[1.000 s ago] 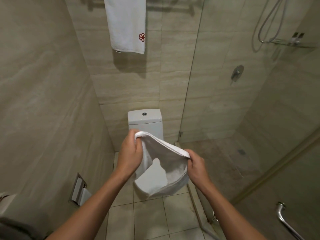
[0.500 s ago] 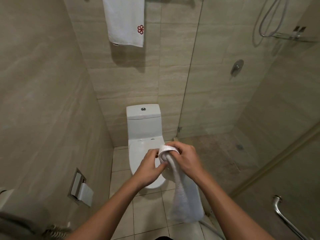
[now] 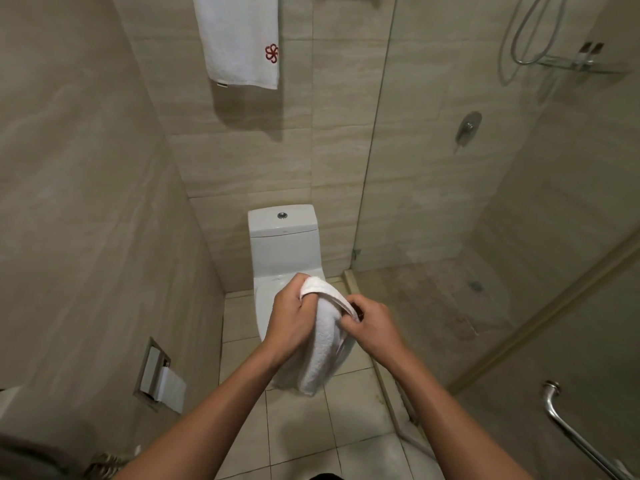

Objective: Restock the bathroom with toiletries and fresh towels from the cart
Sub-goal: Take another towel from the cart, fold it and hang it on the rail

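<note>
I hold a small white towel (image 3: pixel 320 344) in front of me, above the closed toilet (image 3: pixel 282 251). My left hand (image 3: pixel 290 313) grips its top edge on the left. My right hand (image 3: pixel 369 323) pinches the same edge on the right. The rest of the towel hangs down in a loose fold between my forearms. A larger white towel with a red flower emblem (image 3: pixel 239 39) hangs high on the back wall.
A toilet paper holder (image 3: pixel 157 374) is set into the left wall. A glass shower screen (image 3: pixel 374 168) divides off the shower on the right, with a hose (image 3: pixel 530 32), a mixer (image 3: pixel 468 127) and a small shelf (image 3: pixel 581 62). A chrome grab bar (image 3: pixel 571 427) is at lower right.
My hands came together from holding the towel spread open, then moved slightly apart again. The towel now hangs in a narrower fold. My view tilted down.
</note>
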`<move>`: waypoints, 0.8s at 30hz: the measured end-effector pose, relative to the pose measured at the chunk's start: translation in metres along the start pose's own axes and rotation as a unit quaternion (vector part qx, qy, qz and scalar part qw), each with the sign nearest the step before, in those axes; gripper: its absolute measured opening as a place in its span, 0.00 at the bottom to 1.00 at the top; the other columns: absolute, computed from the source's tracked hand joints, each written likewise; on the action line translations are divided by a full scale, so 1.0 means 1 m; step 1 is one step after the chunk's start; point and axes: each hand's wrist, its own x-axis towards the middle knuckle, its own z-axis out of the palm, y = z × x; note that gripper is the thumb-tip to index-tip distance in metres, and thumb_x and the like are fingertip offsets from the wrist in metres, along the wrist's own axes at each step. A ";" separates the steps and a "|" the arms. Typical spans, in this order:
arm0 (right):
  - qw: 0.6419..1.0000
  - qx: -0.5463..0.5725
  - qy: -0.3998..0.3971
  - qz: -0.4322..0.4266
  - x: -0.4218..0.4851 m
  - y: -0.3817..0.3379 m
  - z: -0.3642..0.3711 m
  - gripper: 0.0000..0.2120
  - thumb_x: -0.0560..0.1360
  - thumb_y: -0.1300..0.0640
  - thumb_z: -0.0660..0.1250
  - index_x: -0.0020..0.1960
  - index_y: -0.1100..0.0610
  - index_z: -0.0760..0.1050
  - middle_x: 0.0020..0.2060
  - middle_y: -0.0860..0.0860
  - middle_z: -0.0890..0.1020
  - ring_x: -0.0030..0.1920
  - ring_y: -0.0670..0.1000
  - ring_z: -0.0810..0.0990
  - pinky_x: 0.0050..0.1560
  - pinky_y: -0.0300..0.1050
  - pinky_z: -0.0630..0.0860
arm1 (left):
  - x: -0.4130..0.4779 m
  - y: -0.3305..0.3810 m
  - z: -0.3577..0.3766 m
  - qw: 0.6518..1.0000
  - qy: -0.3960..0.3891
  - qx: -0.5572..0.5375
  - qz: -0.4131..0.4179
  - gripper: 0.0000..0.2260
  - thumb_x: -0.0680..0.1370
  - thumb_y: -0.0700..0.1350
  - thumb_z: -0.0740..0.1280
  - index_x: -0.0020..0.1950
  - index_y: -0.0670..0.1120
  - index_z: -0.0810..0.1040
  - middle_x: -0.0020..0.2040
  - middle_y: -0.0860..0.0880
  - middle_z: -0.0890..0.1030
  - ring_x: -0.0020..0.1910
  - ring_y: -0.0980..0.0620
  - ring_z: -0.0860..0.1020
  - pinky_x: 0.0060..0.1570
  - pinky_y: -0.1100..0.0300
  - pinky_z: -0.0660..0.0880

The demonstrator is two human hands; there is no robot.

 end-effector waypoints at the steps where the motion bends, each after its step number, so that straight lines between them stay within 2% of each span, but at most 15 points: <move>1: 1.000 -0.020 -0.007 0.011 0.001 0.002 0.000 0.04 0.73 0.55 0.67 0.46 0.49 0.79 0.36 0.42 0.81 0.37 0.44 0.79 0.38 0.47 0.76 | 0.001 0.001 -0.003 1.000 0.025 -0.018 -0.005 0.10 0.78 0.35 0.59 0.44 0.48 0.75 0.39 0.51 0.79 0.37 0.60 0.75 0.36 0.66 0.71; 5: 0.998 -0.044 0.005 0.049 0.004 0.020 0.001 0.06 0.73 0.59 0.64 0.45 0.50 0.78 0.35 0.45 0.80 0.38 0.49 0.79 0.38 0.49 0.75 | 0.010 0.002 -0.016 0.996 0.075 -0.052 -0.013 0.10 0.80 0.35 0.59 0.48 0.47 0.77 0.42 0.52 0.80 0.39 0.63 0.76 0.37 0.71 0.72; 8: 0.999 -0.021 0.024 0.030 0.001 0.026 0.000 0.11 0.78 0.61 0.62 0.50 0.48 0.81 0.37 0.45 0.82 0.39 0.45 0.80 0.39 0.44 0.75 | 0.015 -0.011 -0.024 0.997 0.065 -0.024 -0.021 0.10 0.79 0.35 0.60 0.45 0.49 0.74 0.40 0.54 0.78 0.37 0.64 0.74 0.36 0.70 0.70; 11: 0.999 0.007 0.046 -0.027 0.001 0.015 -0.002 0.16 0.79 0.64 0.62 0.56 0.49 0.83 0.46 0.40 0.85 0.48 0.39 0.82 0.46 0.35 0.75 | 0.019 -0.038 -0.027 0.997 -0.026 0.040 -0.054 0.11 0.76 0.37 0.62 0.52 0.52 0.75 0.48 0.54 0.79 0.46 0.63 0.77 0.45 0.65 0.73; 13: 0.997 0.013 0.053 -0.062 0.007 0.002 -0.002 0.16 0.78 0.66 0.62 0.56 0.50 0.83 0.47 0.40 0.85 0.49 0.39 0.82 0.48 0.36 0.76 | 0.014 -0.050 -0.023 0.987 -0.122 0.082 -0.060 0.15 0.74 0.43 0.63 0.59 0.56 0.74 0.53 0.55 0.78 0.53 0.56 0.78 0.53 0.57 0.76; 15: 0.996 0.007 0.032 -0.086 0.013 -0.011 -0.001 0.14 0.77 0.63 0.64 0.54 0.48 0.83 0.47 0.39 0.85 0.49 0.39 0.82 0.49 0.38 0.77 | 0.005 -0.055 -0.012 0.976 -0.179 0.114 -0.055 0.17 0.73 0.49 0.64 0.62 0.58 0.74 0.55 0.56 0.77 0.54 0.56 0.77 0.56 0.54 0.76; 18: 0.996 -0.011 0.014 -0.092 0.018 -0.019 0.003 0.10 0.77 0.56 0.65 0.53 0.46 0.82 0.46 0.37 0.85 0.48 0.40 0.82 0.49 0.44 0.78 | 0.001 -0.050 0.001 0.981 -0.156 0.114 -0.020 0.11 0.76 0.52 0.61 0.57 0.56 0.77 0.51 0.56 0.78 0.51 0.59 0.76 0.54 0.53 0.76; 21: 0.996 -0.019 0.035 -0.074 0.019 -0.014 0.002 0.06 0.78 0.53 0.67 0.54 0.45 0.80 0.46 0.38 0.84 0.47 0.40 0.82 0.48 0.43 0.78 | 0.011 -0.042 0.001 0.989 -0.100 0.107 -0.009 0.09 0.77 0.49 0.58 0.50 0.52 0.78 0.46 0.55 0.80 0.47 0.56 0.78 0.49 0.49 0.78; 24: 0.996 -0.058 0.031 -0.051 0.017 -0.003 -0.003 0.09 0.76 0.54 0.67 0.55 0.45 0.78 0.47 0.39 0.84 0.47 0.43 0.81 0.46 0.46 0.78 | 0.021 -0.033 -0.004 0.994 -0.052 0.094 -0.005 0.08 0.78 0.45 0.57 0.45 0.51 0.76 0.41 0.55 0.80 0.43 0.54 0.78 0.44 0.47 0.78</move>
